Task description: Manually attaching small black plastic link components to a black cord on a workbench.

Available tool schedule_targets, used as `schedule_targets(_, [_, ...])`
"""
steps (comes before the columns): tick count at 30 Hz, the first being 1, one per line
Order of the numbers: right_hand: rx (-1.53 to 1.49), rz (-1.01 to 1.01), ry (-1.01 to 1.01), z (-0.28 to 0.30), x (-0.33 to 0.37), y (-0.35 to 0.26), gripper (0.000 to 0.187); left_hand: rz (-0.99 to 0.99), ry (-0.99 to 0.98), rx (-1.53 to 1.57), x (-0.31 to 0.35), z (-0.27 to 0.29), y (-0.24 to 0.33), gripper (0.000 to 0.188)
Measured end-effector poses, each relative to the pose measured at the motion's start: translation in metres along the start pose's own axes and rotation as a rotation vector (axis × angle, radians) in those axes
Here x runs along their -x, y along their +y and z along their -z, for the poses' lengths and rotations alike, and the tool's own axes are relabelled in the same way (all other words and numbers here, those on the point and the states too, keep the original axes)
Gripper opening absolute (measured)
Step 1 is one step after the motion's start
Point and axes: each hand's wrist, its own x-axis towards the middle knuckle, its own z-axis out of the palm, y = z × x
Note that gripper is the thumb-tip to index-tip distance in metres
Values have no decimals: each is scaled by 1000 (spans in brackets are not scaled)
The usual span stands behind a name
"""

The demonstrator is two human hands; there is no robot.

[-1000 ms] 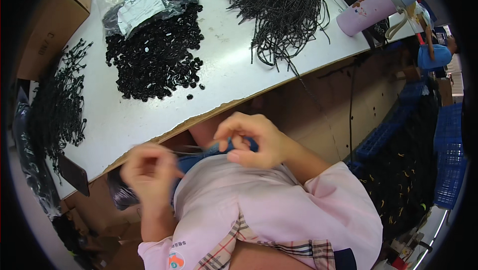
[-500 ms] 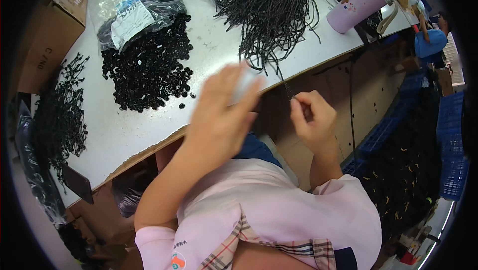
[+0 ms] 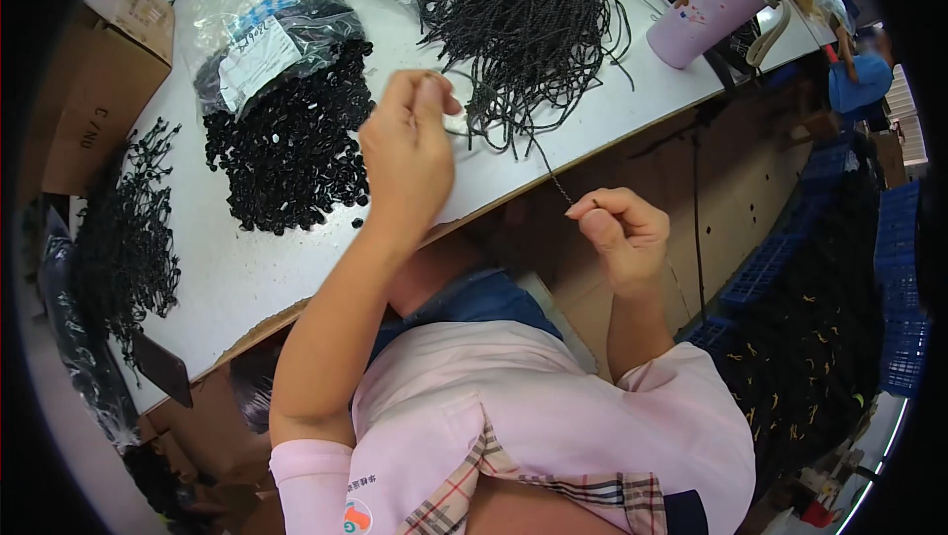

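Observation:
My right hand pinches a thin black cord between thumb and fingertips, out past the table's front edge. From that pinch the cord runs up and left to a large heap of black cords on the table. Over the table, between the heap and a spread of small shiny black plastic pieces, my left hand is raised with its fingers closed. Dark cord shows at its fingertips and beside its knuckles; the rest of what it grips is hidden.
A clear plastic bag with a paper label lies behind the black pieces. Knotted black cords lie at the far left, beside a cardboard box and a phone-like dark slab. A lilac bottle stands far right; blue crates are beyond.
My left hand has moved up and left, away from my right hand, and its fingers have closed. The right hand has shifted slightly down, still pinching the cord, whose visible stretch is longer.

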Motion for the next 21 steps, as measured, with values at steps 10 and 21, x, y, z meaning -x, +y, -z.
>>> schedule_targets(10, [60,417,-25,-5,-25,-9,10,-671,-243,-729,-2,-41,-5,37])
schedule_targets(21, [-523,475,-274,45,-14,-69,23,-492,-347,-820,-6,-46,-26,42])
